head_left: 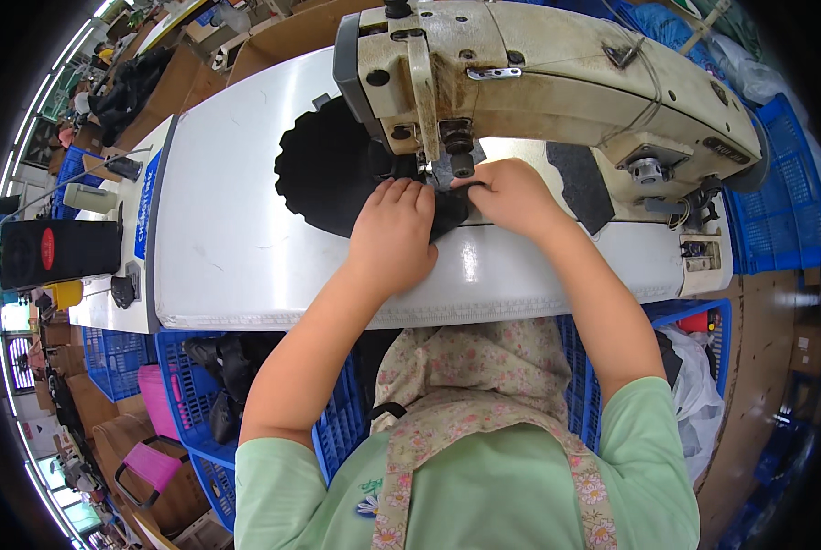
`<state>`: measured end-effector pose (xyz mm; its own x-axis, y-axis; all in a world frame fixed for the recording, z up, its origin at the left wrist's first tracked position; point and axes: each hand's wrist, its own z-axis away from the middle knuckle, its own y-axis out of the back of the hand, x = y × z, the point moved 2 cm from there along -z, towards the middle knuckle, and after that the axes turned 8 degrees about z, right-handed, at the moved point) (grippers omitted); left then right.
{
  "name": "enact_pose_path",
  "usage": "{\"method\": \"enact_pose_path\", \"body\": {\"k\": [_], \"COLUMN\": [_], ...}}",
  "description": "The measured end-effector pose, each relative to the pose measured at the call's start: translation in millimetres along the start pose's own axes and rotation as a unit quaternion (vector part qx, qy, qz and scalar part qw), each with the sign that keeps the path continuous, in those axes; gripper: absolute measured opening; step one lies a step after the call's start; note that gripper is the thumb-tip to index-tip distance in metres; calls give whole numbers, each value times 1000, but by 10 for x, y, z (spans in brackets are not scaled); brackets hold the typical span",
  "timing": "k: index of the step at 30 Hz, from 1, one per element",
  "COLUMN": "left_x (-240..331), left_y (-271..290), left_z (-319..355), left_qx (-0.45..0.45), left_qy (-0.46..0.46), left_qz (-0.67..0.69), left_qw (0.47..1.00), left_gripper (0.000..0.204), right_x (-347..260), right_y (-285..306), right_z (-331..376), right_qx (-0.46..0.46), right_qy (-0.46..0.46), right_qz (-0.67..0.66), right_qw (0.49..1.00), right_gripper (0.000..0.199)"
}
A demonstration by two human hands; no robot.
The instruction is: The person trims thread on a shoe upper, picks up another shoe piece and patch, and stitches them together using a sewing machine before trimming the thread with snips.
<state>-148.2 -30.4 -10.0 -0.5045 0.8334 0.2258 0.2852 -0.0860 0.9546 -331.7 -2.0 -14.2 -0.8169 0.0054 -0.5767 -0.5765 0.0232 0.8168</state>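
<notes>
A cream industrial sewing machine stands across the back of a white work table. Under its needle area lies a black fabric piece with a scalloped edge. My left hand lies flat on the black fabric just left of the presser foot, fingers together and pointing at the needle. My right hand pinches the fabric right beside the foot, fingers curled on its edge. A second dark piece lies under the machine arm to the right.
Blue plastic crates with dark pieces sit below the table edge on the left; more blue crates stand at the right. A black box and small items sit at the table's left end. Cardboard boxes lie beyond.
</notes>
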Motion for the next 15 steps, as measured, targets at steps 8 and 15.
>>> {"method": "enact_pose_path", "body": {"k": [8,15], "left_x": [-162,-429], "left_y": [95,213], "left_z": [4,-45], "left_qx": [-37,-70], "left_qy": [-28,-114], "left_qz": [40,73], "left_qw": [998,988], "left_gripper": [64,65], "right_x": [-20,-93], "right_y": [-198,-374], "right_z": [118,189], "right_qx": [72,139], "right_qy": [79,130], "right_qz": [48,23], "right_qw": [993,981], "right_gripper": [28,30]}}
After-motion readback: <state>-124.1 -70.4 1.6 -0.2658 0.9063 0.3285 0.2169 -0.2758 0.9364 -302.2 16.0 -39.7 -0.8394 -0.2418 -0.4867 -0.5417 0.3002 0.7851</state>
